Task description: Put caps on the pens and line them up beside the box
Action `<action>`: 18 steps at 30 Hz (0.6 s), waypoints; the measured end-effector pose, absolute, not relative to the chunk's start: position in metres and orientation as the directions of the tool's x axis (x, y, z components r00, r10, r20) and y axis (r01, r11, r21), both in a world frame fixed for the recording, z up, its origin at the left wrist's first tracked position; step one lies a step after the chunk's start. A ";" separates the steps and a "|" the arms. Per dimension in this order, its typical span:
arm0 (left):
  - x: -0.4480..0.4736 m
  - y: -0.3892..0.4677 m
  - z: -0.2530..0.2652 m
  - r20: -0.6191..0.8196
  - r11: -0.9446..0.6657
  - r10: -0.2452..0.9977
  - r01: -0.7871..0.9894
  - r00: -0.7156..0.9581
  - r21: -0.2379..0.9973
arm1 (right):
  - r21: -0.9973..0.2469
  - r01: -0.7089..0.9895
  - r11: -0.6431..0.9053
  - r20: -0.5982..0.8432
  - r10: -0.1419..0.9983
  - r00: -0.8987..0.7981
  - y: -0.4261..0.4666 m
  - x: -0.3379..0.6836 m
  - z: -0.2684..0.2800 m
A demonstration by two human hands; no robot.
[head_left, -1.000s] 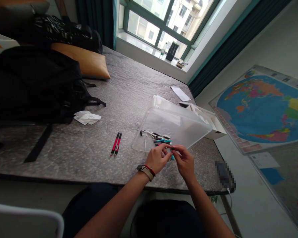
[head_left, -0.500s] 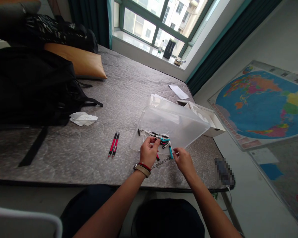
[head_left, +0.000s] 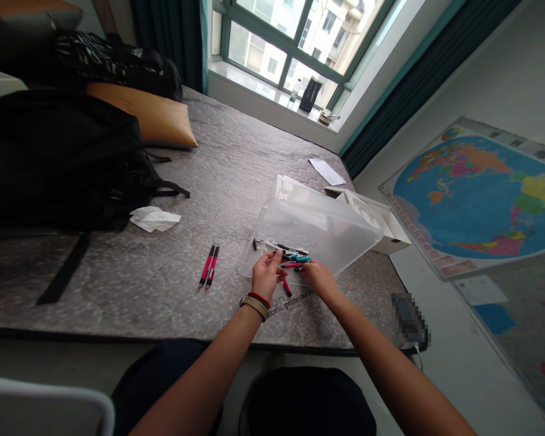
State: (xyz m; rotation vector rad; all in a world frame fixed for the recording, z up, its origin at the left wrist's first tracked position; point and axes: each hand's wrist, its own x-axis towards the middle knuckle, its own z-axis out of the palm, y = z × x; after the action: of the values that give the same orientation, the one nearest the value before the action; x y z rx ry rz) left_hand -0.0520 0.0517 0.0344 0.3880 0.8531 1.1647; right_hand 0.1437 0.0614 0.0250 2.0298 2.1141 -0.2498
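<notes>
Across the grey quilted mattress [head_left: 236, 160], right of a black backpack [head_left: 68, 157], lies a clear plastic bin [head_left: 318, 227], apparently tipped on its side, with an open white box [head_left: 395, 233] behind. At its near edge, the left hand [head_left: 265, 277] curves its fingers over a loose pen heap [head_left: 300, 259]; whether they pinch one, I cannot tell. The right hand [head_left: 320, 278] has just moved in to the heap's right end, fingers curled, their hold hidden. The teal pen that jutted out there no longer shows, perhaps covered or shifted. Both hands now handle one heap, while two red pens [head_left: 212, 267] lie well apart, leftward, and a single red pen [head_left: 287, 287] pokes out nearest the person.
</notes>
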 end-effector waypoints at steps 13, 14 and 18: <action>-0.056 0.054 0.036 -0.407 0.365 0.910 -0.627 0.083 0.689 | 0.017 0.981 0.195 -0.311 0.933 -0.180 0.068 0.143 0.028; -0.057 0.054 0.037 -0.406 0.368 0.910 -0.625 0.089 0.688 | -0.052 0.985 0.165 -0.263 0.949 -0.173 0.063 0.142 0.027; -0.060 0.054 0.037 -0.405 0.393 0.907 -0.565 0.112 0.725 | -0.673 0.737 -0.055 -0.048 0.998 0.031 0.035 0.130 0.020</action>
State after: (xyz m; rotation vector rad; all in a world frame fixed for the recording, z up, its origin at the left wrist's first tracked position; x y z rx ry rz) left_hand -0.0601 0.0542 0.0367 0.4449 0.9419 1.1341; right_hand 0.1296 0.0347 0.0200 2.5303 2.4077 -1.0034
